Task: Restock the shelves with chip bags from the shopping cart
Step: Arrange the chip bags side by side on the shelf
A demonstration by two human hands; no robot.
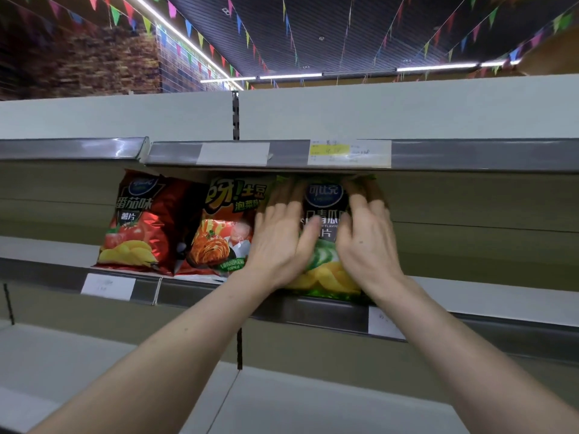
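Head view: a green chip bag point(326, 267) stands upright at the front edge of the middle shelf point(470, 296), its long axis vertical and its printed face toward the camera. It is glossy, crinkled foil; a blue oval logo reads 可比克 above pictured cucumber slices and yellow crisps. The left hand point(279, 242) and right hand point(366, 245) lie on its face, fingers nearly straight, pressing it. Just beside it to the left, an orange bag point(219, 233) reads 呀!土豆, and a shiny red bag point(138, 220) reads 番茄味 薯片. A yellow-marked price tag point(349, 151) sits on the upper shelf's front edge
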